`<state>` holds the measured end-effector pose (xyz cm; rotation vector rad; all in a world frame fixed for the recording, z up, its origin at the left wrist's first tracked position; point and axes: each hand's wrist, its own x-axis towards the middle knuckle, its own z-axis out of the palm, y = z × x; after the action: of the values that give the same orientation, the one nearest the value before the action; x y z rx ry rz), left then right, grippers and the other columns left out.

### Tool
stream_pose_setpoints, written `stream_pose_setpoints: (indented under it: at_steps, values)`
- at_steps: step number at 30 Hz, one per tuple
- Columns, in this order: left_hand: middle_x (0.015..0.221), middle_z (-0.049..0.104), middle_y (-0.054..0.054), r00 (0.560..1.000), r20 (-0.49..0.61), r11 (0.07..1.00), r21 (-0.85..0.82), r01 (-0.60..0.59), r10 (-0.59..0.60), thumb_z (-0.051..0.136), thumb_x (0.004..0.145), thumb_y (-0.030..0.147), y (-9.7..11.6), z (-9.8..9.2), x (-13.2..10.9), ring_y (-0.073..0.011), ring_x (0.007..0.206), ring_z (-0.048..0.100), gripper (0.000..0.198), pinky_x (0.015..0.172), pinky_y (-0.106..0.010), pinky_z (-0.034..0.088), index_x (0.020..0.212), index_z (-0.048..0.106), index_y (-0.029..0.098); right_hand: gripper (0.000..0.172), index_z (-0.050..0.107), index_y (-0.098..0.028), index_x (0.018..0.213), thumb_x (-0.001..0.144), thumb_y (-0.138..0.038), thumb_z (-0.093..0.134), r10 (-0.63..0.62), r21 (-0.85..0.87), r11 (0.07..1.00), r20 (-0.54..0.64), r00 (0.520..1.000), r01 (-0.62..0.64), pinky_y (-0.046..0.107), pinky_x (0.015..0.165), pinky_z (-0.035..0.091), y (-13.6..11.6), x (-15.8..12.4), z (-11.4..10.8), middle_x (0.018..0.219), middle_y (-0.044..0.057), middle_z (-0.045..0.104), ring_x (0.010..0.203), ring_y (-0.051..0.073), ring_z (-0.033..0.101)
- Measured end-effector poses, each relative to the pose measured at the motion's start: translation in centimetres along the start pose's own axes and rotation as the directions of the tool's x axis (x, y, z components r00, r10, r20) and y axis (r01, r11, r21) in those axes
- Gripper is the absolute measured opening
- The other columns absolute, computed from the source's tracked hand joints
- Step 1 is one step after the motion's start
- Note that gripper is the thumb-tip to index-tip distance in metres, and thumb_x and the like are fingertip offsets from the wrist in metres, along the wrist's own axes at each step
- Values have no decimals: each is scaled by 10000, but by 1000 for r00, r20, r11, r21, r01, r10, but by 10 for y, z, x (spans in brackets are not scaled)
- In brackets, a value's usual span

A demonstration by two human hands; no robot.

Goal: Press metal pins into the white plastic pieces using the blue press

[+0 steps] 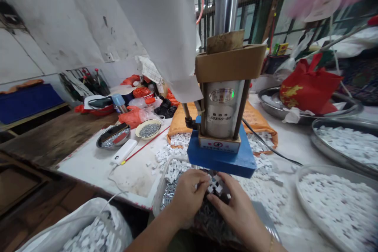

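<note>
Beneath the blue base (221,155) of an upright press, both hands meet over dark material. My left hand (190,193) is closed with thumb and index finger pinched together; what they hold is too small to make out. My right hand (239,204) has its thumb and fingers curved around a cluster of small white pieces (216,186) between the hands. Left of my left hand, a clear plastic tub (158,195) holds metal pins (169,193) with white pieces on top. The press cylinder (220,106) stands directly above the hands.
White pieces fill a round tray (304,201) and a metal basin (317,130) on the right. An orange sack (180,120) lies behind the press. Two bowls of metal parts and a white power strip (125,152) are at left. A white bag (124,228) stands below the table edge.
</note>
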<state>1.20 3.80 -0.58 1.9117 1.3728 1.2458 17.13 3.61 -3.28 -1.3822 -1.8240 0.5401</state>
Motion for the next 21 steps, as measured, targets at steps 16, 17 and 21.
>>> stream_pose_setpoints:
  at_steps: [16,17,21]
  values:
    - [827,702,-24,997,-30,991,-119,66,-70,620,790,147,-2,15,-1,-148,803,632,97,781,-298,512,787,708,189,264,635,-218,989,733,-249,573,-62,-203,977,-14,998,58,327,673,508,1,0,12,935,69,730,811,244,686]
    - [827,701,-26,998,-40,994,-100,48,-52,618,790,141,-1,15,-1,-149,800,629,99,781,-301,510,780,705,187,270,632,-220,991,728,-250,581,-71,-221,973,-23,997,64,325,669,503,1,0,13,930,67,730,802,243,687]
    - [841,692,-50,991,-81,994,-4,-105,104,574,801,105,1,16,0,-165,807,616,134,766,-321,511,796,683,184,288,612,-210,1011,727,-255,596,-61,-247,968,-22,998,53,339,682,504,0,-2,16,943,85,721,815,250,679]
